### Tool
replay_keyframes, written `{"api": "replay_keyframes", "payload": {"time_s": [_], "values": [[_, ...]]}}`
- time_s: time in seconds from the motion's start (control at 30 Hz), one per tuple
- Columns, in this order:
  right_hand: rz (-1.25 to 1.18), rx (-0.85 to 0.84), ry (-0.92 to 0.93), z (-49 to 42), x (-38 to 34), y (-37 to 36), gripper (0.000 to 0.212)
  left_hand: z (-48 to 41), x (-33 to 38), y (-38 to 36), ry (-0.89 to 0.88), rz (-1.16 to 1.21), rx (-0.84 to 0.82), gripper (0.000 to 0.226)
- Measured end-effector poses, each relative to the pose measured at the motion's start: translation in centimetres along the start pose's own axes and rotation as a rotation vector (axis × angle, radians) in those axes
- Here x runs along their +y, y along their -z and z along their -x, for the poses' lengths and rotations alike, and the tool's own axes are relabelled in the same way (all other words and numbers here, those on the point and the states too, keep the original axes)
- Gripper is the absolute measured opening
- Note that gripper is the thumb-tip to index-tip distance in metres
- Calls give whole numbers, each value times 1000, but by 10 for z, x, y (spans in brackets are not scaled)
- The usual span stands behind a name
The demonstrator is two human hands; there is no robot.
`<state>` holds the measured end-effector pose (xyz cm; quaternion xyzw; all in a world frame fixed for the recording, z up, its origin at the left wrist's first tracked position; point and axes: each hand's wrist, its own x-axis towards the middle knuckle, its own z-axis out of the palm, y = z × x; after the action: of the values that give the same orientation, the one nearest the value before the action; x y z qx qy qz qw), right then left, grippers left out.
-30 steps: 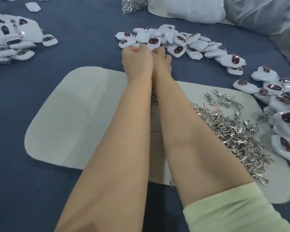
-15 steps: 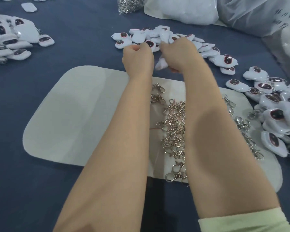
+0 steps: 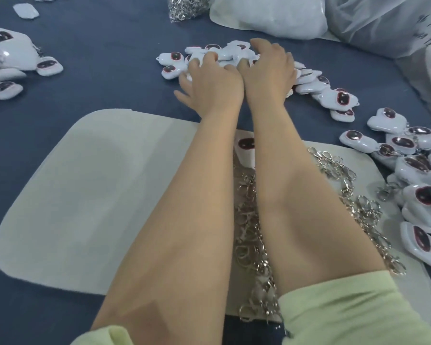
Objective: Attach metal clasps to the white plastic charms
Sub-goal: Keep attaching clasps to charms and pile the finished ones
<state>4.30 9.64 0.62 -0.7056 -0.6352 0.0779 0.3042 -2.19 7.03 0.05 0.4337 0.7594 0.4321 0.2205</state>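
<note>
Left hand [image 3: 209, 88] rests spread and loose on the charm pile [image 3: 172, 58] across the table [image 3: 110, 70]. Right hand [image 3: 269, 70] grip is hidden, can't tell. Forearms [image 3: 189, 195] lie over the clasps [image 3: 249, 220], so pulling back could scatter them.

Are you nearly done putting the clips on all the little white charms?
Not nearly. Done: some charms in the right heap seem to have clasps on already. In hand: the left hand and right hand are on the middle pile, which looks bare of clasps. Left: many loose clasps wait on the mat.
</note>
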Motion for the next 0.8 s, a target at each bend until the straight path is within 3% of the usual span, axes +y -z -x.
{"api": "replay_keyframes", "payload": {"time_s": [0.17, 0.33, 0.5, 0.53, 0.6, 0.73, 0.8], "values": [[70, -161, 25, -18, 0, -20, 42, -22, -1, -12, -13, -194, 9, 40], [175, -295, 30, -19, 4, -17, 41, -24, -4, -18, 29, -253, -149, 45], [341, -546, 51, -10, -9, 38, 12, -23, 9, 6, -49, -270, -267, 42], [352, -555, 46, -10, -10, 47, 15, -21, 11, 10, -71, -269, -292, 42], [281, -501, 9, -14, -6, 56, 18, -20, 11, 16, -85, -262, -274, 40], [21, -103, -101, -20, 0, 40, 13, -20, 5, 15, -92, -254, -123, 40], [12, -47, -124, -20, 3, 25, 30, -17, 2, 6, -104, -315, -146, 43]]}}
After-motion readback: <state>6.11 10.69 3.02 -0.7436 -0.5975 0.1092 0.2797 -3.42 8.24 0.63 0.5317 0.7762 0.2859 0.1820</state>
